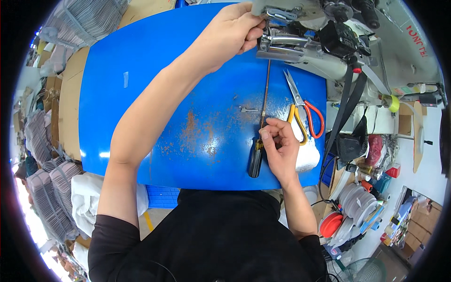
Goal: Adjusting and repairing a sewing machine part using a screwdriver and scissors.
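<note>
Across the scuffed blue tabletop, at near right, the screwdriver is best kept straight and steady by the right hand, fingers curled at its shaft, pinch unclear, while the left hand, fingers bent, grip hidden, meets the far machine.

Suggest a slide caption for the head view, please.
Left hand at a machine, right hand at a long screwdriver, scissors alongside on a blue tabletop.

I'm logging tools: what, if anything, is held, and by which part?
Right hand: apparently the screwdriver, by its shaft near the handle. Left hand, at the machine: cannot be told.
</note>
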Motion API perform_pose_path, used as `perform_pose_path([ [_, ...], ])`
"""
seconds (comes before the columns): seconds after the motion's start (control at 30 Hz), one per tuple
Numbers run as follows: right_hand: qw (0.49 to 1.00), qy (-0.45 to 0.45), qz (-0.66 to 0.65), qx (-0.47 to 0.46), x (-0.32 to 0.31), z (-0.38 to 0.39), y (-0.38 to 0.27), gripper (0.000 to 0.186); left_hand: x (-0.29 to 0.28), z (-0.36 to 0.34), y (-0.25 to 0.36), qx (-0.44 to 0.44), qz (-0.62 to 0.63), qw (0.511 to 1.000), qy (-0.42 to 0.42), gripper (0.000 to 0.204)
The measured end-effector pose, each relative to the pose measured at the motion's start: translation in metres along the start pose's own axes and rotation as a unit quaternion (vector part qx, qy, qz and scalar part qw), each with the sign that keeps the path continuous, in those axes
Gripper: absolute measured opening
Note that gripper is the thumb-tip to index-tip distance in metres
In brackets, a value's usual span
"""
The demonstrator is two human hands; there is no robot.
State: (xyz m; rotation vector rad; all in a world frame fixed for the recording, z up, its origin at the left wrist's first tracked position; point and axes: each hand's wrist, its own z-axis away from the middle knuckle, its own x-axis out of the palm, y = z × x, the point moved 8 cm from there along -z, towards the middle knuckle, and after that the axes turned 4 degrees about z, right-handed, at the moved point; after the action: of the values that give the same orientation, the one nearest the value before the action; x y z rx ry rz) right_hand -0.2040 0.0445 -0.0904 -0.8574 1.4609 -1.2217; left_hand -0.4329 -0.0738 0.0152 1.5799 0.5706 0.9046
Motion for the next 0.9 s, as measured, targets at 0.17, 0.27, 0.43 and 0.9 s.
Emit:
perform_pose_path([
  [0.17, 0.999, 0.024, 0.02, -0.011, -0.005, -0.003, 0.005, 0.025, 0.033, 0.014, 0.067, 0.092, -0.293, 0.946, 0.1, 0.024],
  [0.27, 0.999, 0.018, 0.033, -0.016, -0.001, -0.003, -0.001, 0.024, 0.004, -0.004, 0.009, 0.02, -0.07, 0.997, 0.009, 0.028],
  [0.43, 1.0, 0.022, 0.017, -0.013, 0.0, -0.003, 0.003, 0.024, 0.003, 0.001, 0.0, -0.128, 0.057, 0.99, -0.016, 0.033],
  [0.9, 1.0, 0.03, -0.007, -0.001, 0.005, -0.001, 0.005, 0.026, 0.007, 0.007, 0.036, 0.224, -0.235, 0.945, 0.031, 0.026],
])
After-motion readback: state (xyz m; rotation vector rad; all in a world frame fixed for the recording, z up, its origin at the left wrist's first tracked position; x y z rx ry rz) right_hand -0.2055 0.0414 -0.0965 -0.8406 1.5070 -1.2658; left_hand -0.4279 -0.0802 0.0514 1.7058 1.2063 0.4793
